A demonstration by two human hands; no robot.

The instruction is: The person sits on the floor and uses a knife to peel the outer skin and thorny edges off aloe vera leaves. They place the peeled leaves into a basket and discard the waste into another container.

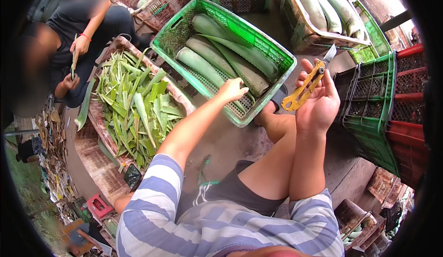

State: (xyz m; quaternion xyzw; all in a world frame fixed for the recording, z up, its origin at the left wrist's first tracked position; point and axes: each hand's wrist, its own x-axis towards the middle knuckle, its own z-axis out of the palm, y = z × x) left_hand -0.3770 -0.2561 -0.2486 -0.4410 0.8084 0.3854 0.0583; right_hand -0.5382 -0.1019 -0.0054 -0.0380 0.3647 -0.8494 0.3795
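Observation:
In my right hand (pixel 316 105), raised palm-up at the right, lies a yellow-handled utility knife (pixel 303 87). Its blade is out and points up and away. My left hand (pixel 232 90) reaches over the near side of a green plastic crate (pixel 277 44), fingers curled. Large aloe vera leaves (pixel 211 53) lie lengthwise in that crate. The hand covers part of the nearest aloe leaf (pixel 199 67); whether it grips the leaf cannot be seen. Left of the crate, a worn pinkish crate (pixel 178 96) is heaped with cut aloe trimmings (pixel 135 108).
A co-worker (pixel 81 46) at upper left holds a thin green piece in both hands. Another crate (pixel 301 28) at upper right bears thick aloe leaves. Stacked green crates (pixel 370 115) and red crates (pixel 408 111) stand right. A phone (pixel 132 176) sits by my left elbow.

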